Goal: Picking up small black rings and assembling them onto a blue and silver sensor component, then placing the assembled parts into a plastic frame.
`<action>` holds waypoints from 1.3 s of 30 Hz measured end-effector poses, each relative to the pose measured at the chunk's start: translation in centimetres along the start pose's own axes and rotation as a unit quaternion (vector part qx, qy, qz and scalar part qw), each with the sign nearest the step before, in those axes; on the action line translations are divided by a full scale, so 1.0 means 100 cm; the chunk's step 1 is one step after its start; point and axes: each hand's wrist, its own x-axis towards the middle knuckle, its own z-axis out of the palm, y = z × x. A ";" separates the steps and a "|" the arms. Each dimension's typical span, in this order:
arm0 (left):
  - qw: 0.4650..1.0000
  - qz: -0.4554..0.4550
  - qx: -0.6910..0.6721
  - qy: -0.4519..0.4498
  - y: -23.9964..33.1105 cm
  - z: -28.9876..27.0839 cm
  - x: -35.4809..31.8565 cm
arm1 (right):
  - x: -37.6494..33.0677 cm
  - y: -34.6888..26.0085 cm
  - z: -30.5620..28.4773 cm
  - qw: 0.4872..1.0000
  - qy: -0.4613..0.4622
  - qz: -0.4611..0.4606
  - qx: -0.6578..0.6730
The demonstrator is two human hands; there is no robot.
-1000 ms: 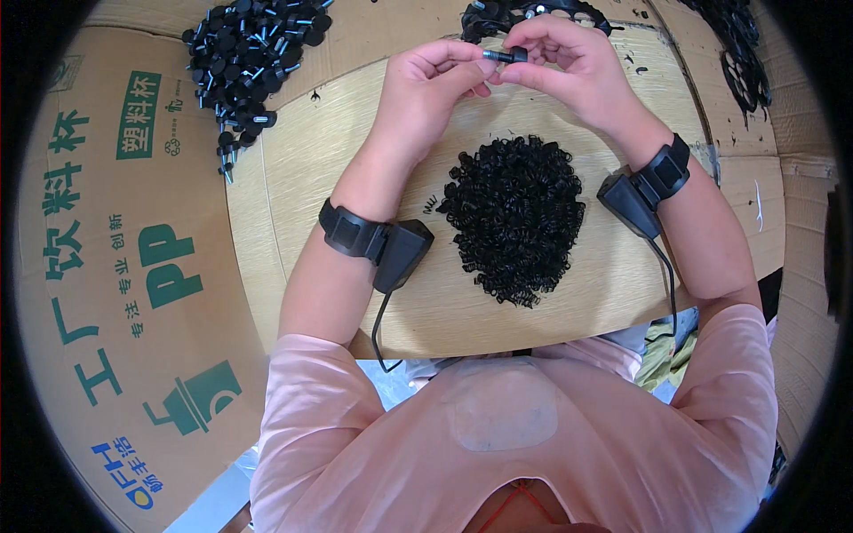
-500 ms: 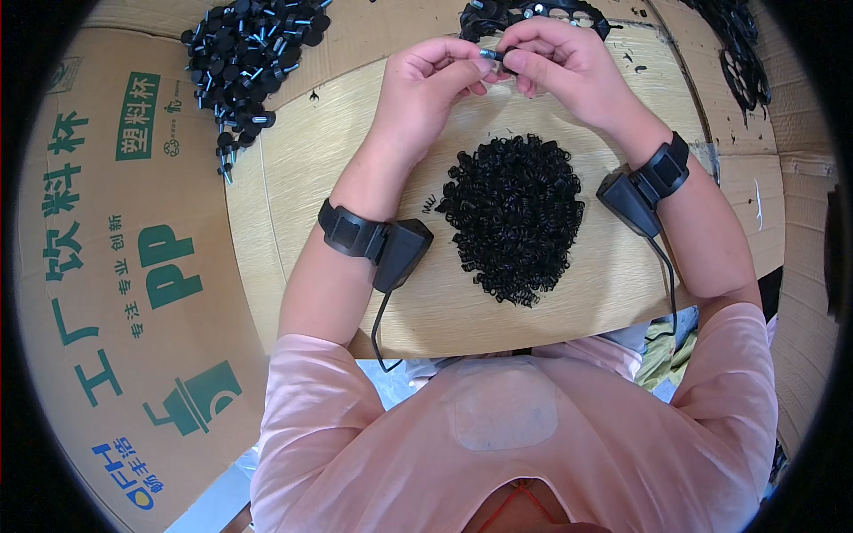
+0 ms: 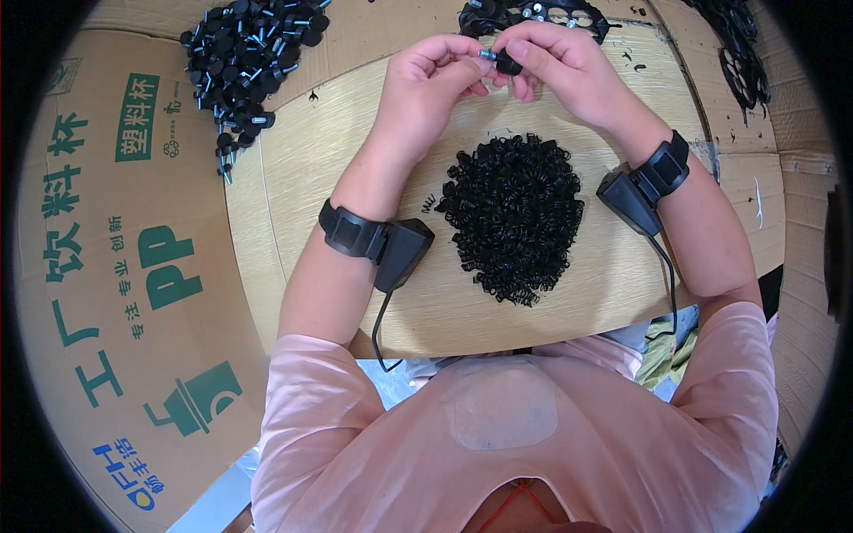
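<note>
Near the far side of the board, my two hands meet over a small bolt (image 3: 507, 62) with a round black knob head and a shiny threaded shank. Thumb and fingers of my right hand (image 3: 555, 71) pinch the black head. Closed in a pinch at the tip of the shank is my left hand (image 3: 428, 89); whatever its fingertips hold there is too small and hidden to make out. Between my forearms lies a heap of small black coil springs (image 3: 514, 218), with a loose spring (image 3: 429, 203) beside its left edge.
A pile of black-headed bolts (image 3: 249, 62) sits at the far left. Black plastic frames with holes (image 3: 577, 12) lie beyond my hands, more black strips (image 3: 745, 71) at the far right. Printed cardboard (image 3: 142, 266) walls the left side. Corded black bands (image 3: 355, 233) circle both wrists.
The bolt's black head shows more now, as my right fingers have shifted and the bolt has turned slightly. Both arms stay nearly in place.
</note>
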 end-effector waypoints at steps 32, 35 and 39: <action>0.999 0.008 0.042 -0.006 -0.005 -0.001 -0.001 | 0.006 0.004 -0.004 0.990 0.117 -0.041 -0.063; 0.997 -0.007 0.071 -0.006 -0.004 0.000 -0.001 | 0.003 0.003 -0.005 0.995 0.086 -0.041 0.029; 0.998 -0.013 0.056 0.001 -0.004 -0.001 0.000 | -0.001 0.000 -0.008 0.998 0.032 -0.032 0.046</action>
